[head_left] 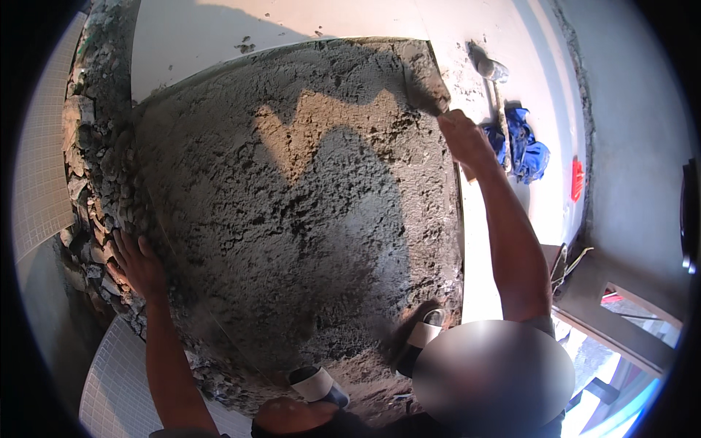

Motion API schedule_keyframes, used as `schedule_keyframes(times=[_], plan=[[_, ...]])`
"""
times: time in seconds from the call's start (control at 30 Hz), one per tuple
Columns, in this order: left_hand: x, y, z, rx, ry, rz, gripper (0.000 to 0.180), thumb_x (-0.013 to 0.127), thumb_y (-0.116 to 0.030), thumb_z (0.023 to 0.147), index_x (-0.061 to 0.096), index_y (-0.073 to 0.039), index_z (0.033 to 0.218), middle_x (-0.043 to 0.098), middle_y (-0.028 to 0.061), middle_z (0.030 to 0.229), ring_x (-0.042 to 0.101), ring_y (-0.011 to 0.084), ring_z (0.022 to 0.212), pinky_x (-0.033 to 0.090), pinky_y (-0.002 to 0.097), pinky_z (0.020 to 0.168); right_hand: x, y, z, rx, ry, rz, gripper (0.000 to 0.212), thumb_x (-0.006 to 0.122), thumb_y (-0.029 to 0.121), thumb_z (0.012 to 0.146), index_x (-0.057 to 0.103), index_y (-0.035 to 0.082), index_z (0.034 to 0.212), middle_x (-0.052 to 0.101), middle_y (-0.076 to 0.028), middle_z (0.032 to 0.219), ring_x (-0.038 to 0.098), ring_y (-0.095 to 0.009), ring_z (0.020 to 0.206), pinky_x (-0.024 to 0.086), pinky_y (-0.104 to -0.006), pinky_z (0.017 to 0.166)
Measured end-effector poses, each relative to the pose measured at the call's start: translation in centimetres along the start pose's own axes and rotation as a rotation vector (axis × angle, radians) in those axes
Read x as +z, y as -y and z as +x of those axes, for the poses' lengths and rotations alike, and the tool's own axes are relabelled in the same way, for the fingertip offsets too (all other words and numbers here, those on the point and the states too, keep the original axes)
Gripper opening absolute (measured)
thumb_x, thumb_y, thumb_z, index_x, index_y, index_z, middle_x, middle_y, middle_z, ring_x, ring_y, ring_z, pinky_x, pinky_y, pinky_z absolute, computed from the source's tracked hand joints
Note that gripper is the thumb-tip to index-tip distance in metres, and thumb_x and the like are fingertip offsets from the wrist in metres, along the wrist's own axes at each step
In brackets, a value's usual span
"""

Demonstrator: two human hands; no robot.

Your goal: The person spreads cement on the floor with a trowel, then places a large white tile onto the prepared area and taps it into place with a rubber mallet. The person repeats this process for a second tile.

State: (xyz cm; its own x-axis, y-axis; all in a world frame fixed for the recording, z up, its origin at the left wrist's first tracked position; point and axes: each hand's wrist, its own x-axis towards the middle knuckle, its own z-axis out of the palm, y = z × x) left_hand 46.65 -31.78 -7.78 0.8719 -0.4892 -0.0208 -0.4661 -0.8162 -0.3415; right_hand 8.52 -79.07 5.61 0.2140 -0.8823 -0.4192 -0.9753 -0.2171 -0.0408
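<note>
My right hand (467, 142) is closed round the handle of a trowel at the far right corner of a grey mortar bed (219, 182). The trowel's blade (426, 77) is coated with mortar and rests on or just over the bed; I cannot tell which. My left hand (140, 264) leans on the rubble edge (109, 197) left of the bed, its fingers apart and holding nothing. Rough, pitted mortar fills the space between my hands, with a sunlit patch (336, 120) toward its far side. The trowel's handle is mostly hidden in my grip.
Pale smooth tiles (365, 18) border the bed at the far side and right. A mallet (491, 69), blue crumpled material (529, 150) and a red object (577, 180) lie on the right. A thin string (171, 248) runs along the left. My sandals (318, 383) are at the near edge.
</note>
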Motion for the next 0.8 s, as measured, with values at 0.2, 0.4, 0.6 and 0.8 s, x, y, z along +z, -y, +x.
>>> schedule_keyframes(times=[0.2, 0.4, 0.6, 0.8], plan=[[-0.6, -0.2, 0.1, 0.002, 0.05, 0.078, 0.057, 0.021, -0.047, 0.1, 0.033, -0.011, 0.143, 0.027, 0.0023, 0.152, 0.017, 0.0218, 0.142, 0.005, 0.0508, 0.114, -3.8, -0.6, -4.7, 0.111, 0.245, 0.532, 0.041, 0.053, 0.041, 0.092, 0.057, 0.003, 0.109, 0.051, -0.002, 0.065, 0.05, -0.011, 0.05, 0.045, -0.0268, 0.045], [0.0, 0.3, 0.1, 0.029, 0.009, 0.017, 0.057, 0.022, -0.048, 0.1, 0.033, -0.012, 0.143, 0.027, 0.0029, 0.152, 0.016, 0.0218, 0.142, 0.007, 0.0501, 0.114, -3.6, 2.2, -0.7, 0.224, 0.222, 0.815, 0.036, 0.052, 0.039, 0.092, 0.055, 0.005, 0.103, 0.052, -0.003, 0.064, 0.05, -0.011, 0.047, 0.043, -0.0272, 0.041], [0.2, 0.4, 0.0, 0.051, -0.036, 0.041, 0.058, 0.024, -0.049, 0.1, 0.032, -0.011, 0.144, 0.027, 0.002, 0.152, 0.016, 0.0231, 0.142, 0.009, 0.0513, 0.113, -0.7, 4.6, -2.6, 0.101, 0.27, 0.663, 0.042, 0.051, 0.04, 0.093, 0.055, 0.001, 0.11, 0.053, -0.005, 0.068, 0.049, -0.013, 0.047, 0.045, -0.0275, 0.043], [-0.1, 0.3, 0.2, 0.048, 0.028, 0.078, 0.063, 0.017, -0.051, 0.099, 0.032, -0.009, 0.143, 0.026, 0.0048, 0.152, 0.015, 0.0246, 0.142, 0.01, 0.0537, 0.113, 2.1, 1.4, -4.3, 0.074, 0.077, 0.051, 0.049, 0.036, 0.044, 0.095, 0.055, 0.0, 0.107, 0.064, -0.026, 0.1, 0.063, -0.038, 0.096, 0.046, -0.0481, 0.088]])
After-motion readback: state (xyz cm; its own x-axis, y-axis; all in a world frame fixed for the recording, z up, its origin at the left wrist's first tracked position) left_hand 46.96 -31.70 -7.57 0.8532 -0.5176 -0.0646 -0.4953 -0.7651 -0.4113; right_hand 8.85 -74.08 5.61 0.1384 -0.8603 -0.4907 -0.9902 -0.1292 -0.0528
